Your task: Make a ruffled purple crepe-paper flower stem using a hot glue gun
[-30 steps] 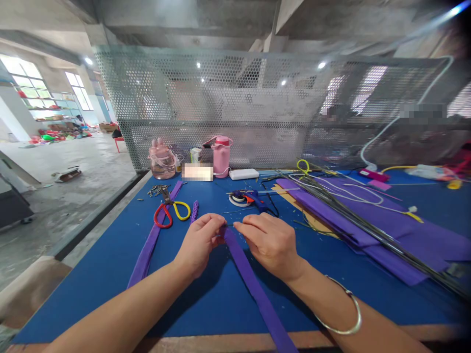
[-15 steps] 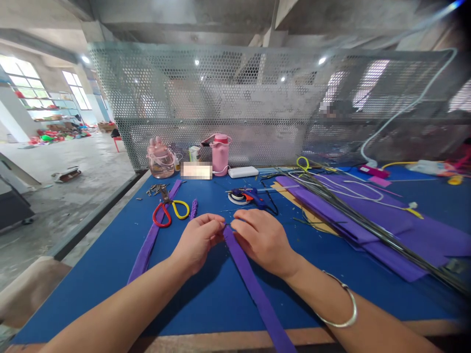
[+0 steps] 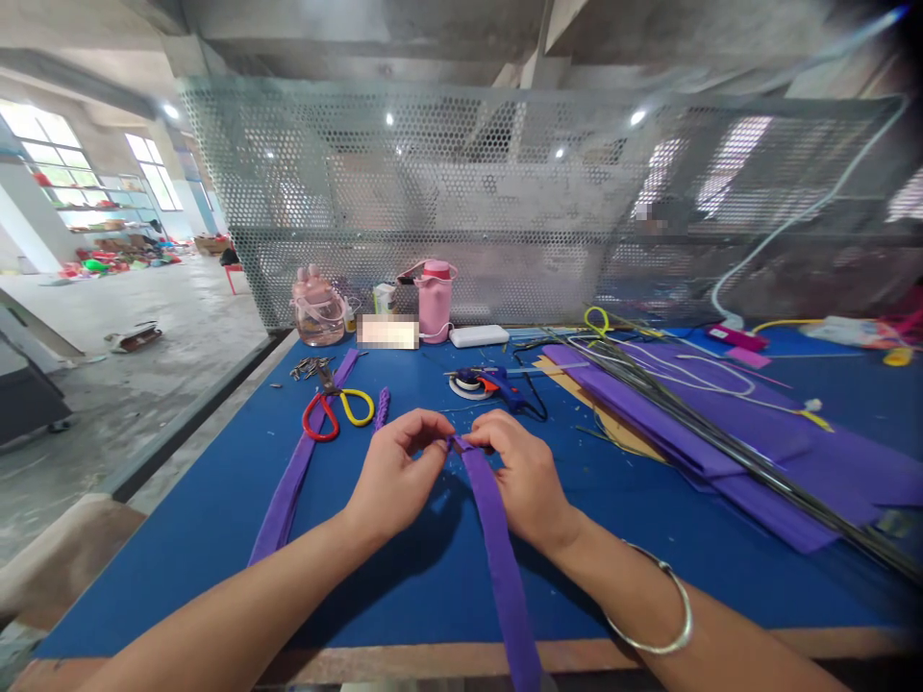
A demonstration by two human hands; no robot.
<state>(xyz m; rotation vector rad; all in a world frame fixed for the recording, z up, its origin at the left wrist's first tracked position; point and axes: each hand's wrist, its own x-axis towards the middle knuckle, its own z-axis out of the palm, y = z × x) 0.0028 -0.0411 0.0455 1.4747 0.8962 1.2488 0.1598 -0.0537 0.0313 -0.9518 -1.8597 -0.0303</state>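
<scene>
A long purple strip (image 3: pixel 497 557), fabric or crepe paper by its look, hangs from my fingers down over the table's front edge. My left hand (image 3: pixel 400 471) pinches its upper end between thumb and fingertips. Just right of that, my right hand (image 3: pixel 523 476) grips the same end, its fingers curled in close. The top of the strip looks folded or twisted there; fine detail is hidden by the fingertips. Left of my hands lie scissors (image 3: pixel 337 408) with one red and one yellow handle, resting on another purple strip (image 3: pixel 292 490). A short braided purple piece (image 3: pixel 382 408) lies beside them.
Beyond my hands is a blue and orange glue gun (image 3: pixel 509 389) near a white tape roll (image 3: pixel 468 386). Purple sheets (image 3: pixel 685 413) and dark wires (image 3: pixel 721 437) cover the right side. A pink bottle (image 3: pixel 435 303) and white power bank (image 3: pixel 479 335) stand before the perforated metal screen (image 3: pixel 468 192).
Both hands have shifted slightly right with the strip's end. The fingers have repositioned, so the folded top shows more, and the strip now hangs more steeply.
</scene>
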